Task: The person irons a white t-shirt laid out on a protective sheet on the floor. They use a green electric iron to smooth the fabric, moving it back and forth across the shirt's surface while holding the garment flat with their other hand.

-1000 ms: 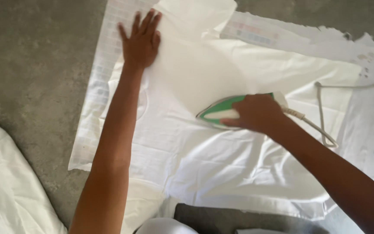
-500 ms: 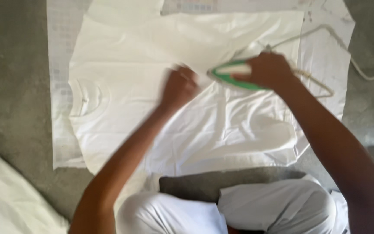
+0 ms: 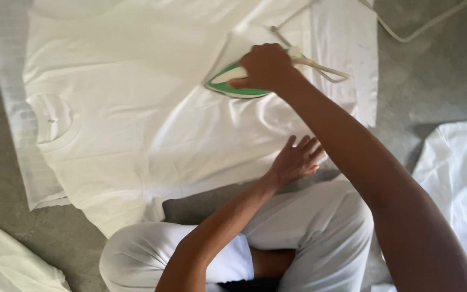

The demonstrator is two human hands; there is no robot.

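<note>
Kneeling on grey concrete floor (image 3: pixel 433 81) — white shirt (image 3: pixel 136 108) spread, iron (image 3: pixel 233 84) gripped

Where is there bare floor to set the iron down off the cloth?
Bare grey floor lies right of the white shirt, though the cord crosses its top. Another patch lies lower left, below the underlay sheet. It is crowded near the right hand, iron and left hand.

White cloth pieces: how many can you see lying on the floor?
4: the shirt being ironed, a striped sheet under it, one piece at bottom left, one at right. More may lie outside the view.
</note>
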